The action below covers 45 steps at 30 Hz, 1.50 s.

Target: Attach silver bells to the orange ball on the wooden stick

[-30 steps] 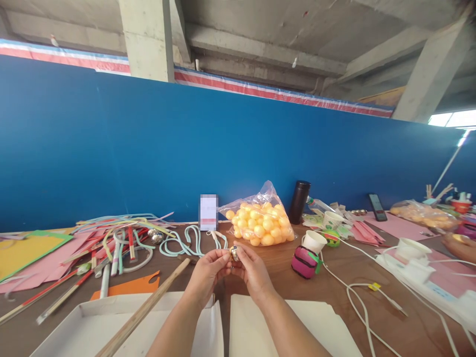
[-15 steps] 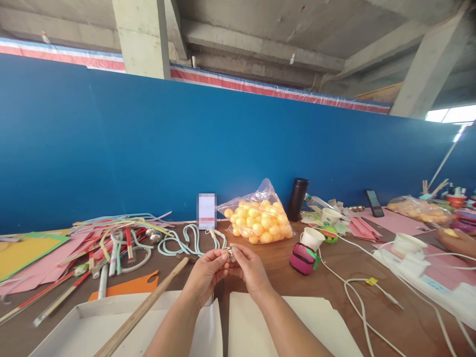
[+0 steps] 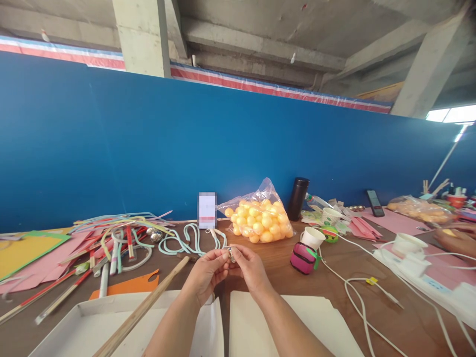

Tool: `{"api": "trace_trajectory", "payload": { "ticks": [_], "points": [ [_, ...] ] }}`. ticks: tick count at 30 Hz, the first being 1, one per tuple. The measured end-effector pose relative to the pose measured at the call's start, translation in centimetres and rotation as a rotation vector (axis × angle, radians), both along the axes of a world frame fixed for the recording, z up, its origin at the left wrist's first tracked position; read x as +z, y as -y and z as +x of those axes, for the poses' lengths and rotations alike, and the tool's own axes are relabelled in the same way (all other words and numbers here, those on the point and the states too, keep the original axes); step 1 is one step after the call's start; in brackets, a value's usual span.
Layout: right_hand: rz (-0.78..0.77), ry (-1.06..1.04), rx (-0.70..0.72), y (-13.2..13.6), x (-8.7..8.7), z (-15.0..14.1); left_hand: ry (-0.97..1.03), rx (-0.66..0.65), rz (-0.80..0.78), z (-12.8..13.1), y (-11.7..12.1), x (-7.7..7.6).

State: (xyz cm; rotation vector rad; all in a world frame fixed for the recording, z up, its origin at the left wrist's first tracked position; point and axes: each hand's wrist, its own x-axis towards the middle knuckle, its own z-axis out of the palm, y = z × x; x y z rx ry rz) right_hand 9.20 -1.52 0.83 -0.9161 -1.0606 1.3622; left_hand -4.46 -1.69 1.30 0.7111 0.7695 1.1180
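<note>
A small shiny silver metal piece [image 3: 231,255] is pinched between both sets of fingertips; its exact kind is too small to make out. My left hand [image 3: 208,275] grips it from the left, thumb and fingers closed. From the other side my right hand [image 3: 250,270] closes on it too, thumb uppermost. Both hands are raised above the table's middle, in front of a clear bag of orange balls [image 3: 260,223]. A long wooden stick [image 3: 148,307] slants across a white open box [image 3: 70,337] to the left of my left forearm. A pale flat board [image 3: 305,317] lies under my right forearm.
Coiled light-blue cord [image 3: 189,243], coloured tubes [image 3: 111,243] and silver balls [image 3: 153,234] crowd the left. On the right stand a purple pouch [image 3: 302,259], a paper cup [image 3: 313,238], a black flask [image 3: 298,198] and white cables [image 3: 360,302]. Another person's hand [image 3: 451,240] shows far right.
Both hands keep their pinch on the small metal piece, with only a slight shift of the fingers. The view has moved very little.
</note>
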Motion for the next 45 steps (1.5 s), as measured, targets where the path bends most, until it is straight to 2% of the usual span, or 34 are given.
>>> {"api": "trace_trajectory", "payload": {
  "ticks": [9, 23, 34, 45],
  "points": [
    [0.024, 0.014, -0.010, -0.04, -0.23, -0.01, 0.001, -0.011, -0.002, -0.13, 0.01, -0.25],
    [0.005, 0.038, -0.016, 0.09, 0.18, -0.07, -0.037, 0.016, 0.027, 0.23, 0.19, 0.19],
    [0.011, 0.049, -0.007, 0.01, -0.09, 0.03, 0.018, -0.004, 0.009, 0.13, 0.32, 0.43],
    [0.032, 0.061, -0.003, 0.07, -0.10, -0.01, 0.059, -0.016, -0.003, -0.10, 0.03, 0.03]
  ]
}}
